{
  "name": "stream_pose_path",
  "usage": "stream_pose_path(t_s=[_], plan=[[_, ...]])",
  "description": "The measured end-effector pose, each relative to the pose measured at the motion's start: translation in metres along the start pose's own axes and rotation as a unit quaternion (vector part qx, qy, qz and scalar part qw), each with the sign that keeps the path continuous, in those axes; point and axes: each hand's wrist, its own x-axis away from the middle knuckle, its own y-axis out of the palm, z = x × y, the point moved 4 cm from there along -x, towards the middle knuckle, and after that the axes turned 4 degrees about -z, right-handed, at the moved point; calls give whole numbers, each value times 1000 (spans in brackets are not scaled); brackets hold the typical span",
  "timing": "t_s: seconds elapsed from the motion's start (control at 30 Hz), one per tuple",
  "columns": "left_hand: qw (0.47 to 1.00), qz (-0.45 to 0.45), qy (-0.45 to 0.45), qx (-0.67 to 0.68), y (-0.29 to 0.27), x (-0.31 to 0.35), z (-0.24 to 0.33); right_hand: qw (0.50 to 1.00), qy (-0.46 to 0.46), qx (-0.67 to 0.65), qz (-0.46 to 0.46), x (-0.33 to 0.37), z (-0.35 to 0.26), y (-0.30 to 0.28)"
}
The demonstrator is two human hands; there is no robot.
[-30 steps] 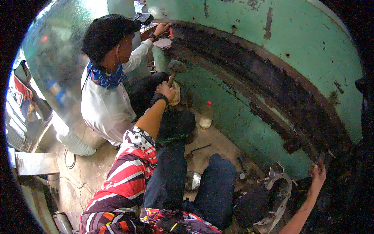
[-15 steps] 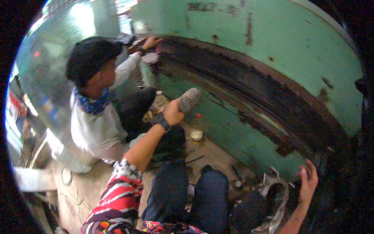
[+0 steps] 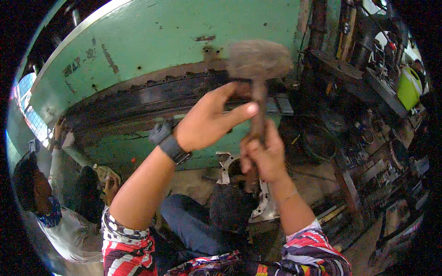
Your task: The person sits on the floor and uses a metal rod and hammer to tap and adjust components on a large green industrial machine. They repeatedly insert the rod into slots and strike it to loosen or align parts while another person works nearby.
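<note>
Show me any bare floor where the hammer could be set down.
Bare floor shows between the green machine wall and the person's knees. Right of the right hand, the dark frame with cables is crowded. The co-worker fills the lower left.

large green steel panel with rusted black groove — co-worker seated lower left, one hand on groove; cluttered dark machinery right, green container above.
</note>
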Motion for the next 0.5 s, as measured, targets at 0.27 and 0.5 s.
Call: stream_pose_path(t_s=[0.27,0.5], plan=[[967,58,-247,-40,-27,170,-111,943,76,-23,324,-31,15,-259],[930,197,-310,-17,-48,302,-110,967,173,-19,188,-122,66,-293]])
